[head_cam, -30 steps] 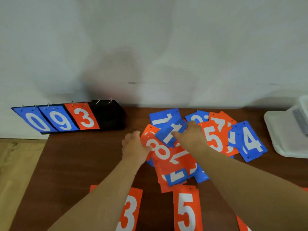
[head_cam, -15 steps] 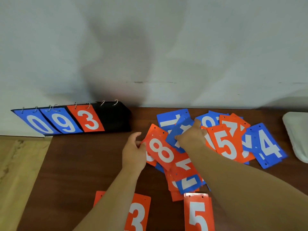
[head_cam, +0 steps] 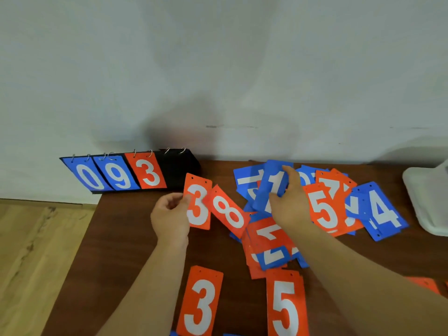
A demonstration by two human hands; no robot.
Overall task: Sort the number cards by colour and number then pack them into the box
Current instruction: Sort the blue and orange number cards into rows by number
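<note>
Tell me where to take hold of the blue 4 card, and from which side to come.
Pinch its right long edge, coming from the right. The blue 4 card lies flat, tilted, at the pile's right end; that edge is free beside bare table, while other cards crowd its left.

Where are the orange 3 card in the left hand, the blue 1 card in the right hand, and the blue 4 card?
held orange 3 card (head_cam: 197,206): head view, white digit.
held blue 1 card (head_cam: 274,182): head view, white digit.
blue 4 card (head_cam: 384,212): head view, card's middle.
</note>
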